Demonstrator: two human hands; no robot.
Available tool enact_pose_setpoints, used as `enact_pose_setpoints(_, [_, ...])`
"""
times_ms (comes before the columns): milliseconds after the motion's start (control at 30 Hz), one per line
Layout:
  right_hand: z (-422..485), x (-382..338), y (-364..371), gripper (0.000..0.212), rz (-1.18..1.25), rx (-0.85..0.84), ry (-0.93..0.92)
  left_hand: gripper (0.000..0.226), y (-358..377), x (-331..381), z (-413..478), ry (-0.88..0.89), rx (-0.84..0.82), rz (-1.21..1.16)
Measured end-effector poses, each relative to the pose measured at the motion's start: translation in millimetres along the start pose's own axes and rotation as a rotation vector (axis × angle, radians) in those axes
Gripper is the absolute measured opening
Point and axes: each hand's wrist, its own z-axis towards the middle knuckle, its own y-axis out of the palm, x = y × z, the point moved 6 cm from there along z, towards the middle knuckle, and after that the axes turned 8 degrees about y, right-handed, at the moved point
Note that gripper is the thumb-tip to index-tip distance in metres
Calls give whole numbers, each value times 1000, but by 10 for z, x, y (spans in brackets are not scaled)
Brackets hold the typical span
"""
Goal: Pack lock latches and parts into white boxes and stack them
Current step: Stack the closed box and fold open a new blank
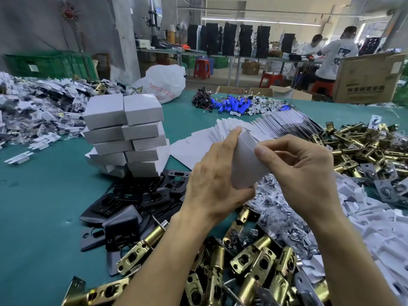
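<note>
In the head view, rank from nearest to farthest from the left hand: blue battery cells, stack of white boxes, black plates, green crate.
From the left hand, gripping a white box:
1. black plates, just to its left.
2. stack of white boxes, behind the plates, leftward.
3. blue battery cells, across the table.
4. green crate, beyond the table, back left.

The left hand [212, 184] hid the near side of the box [247, 164]. The latches [254, 261] ran off the bottom edge, the parts pile [33, 111] off the left. Red print on the bag [165, 80] was too small to read.
</note>
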Motion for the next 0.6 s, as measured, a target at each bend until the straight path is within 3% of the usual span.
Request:
enact_pose_setpoints(467, [-9,-26,27,14,-159,-129,-65,110,-1,-15,-10,28,-42,67])
enact_pose_setpoints(600, [-21,29,84,27,-130,-123,-55,105,-32,-40,10,18,-8,46])
